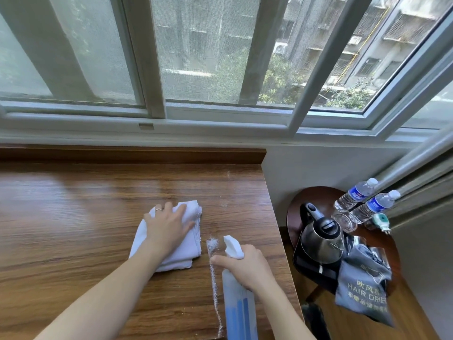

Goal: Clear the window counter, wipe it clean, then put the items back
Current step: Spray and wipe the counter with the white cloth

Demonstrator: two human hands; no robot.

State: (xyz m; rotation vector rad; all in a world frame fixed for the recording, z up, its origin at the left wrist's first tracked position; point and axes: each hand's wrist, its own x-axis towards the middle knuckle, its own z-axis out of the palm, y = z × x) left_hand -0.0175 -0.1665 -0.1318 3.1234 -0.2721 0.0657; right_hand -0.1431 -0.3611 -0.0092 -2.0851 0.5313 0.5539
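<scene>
The wooden window counter (73,217) fills the left and middle of the view. A folded white cloth (188,251) lies on it, and my left hand (166,228) presses flat on top of the cloth with fingers spread. My right hand (245,266) grips the neck of a translucent spray bottle (239,307) with blue liquid, its white nozzle pointing away toward the window and a finger on the trigger. A white line of sprayed foam (213,273) runs along the counter just left of the bottle.
A small round dark table (318,195) stands right of the counter. It holds a steel kettle (321,239) on a black tray, two water bottles (355,195), a glass (344,220), a grey hair dryer bag (362,288) and a plug-in device (381,220). The window frame runs behind.
</scene>
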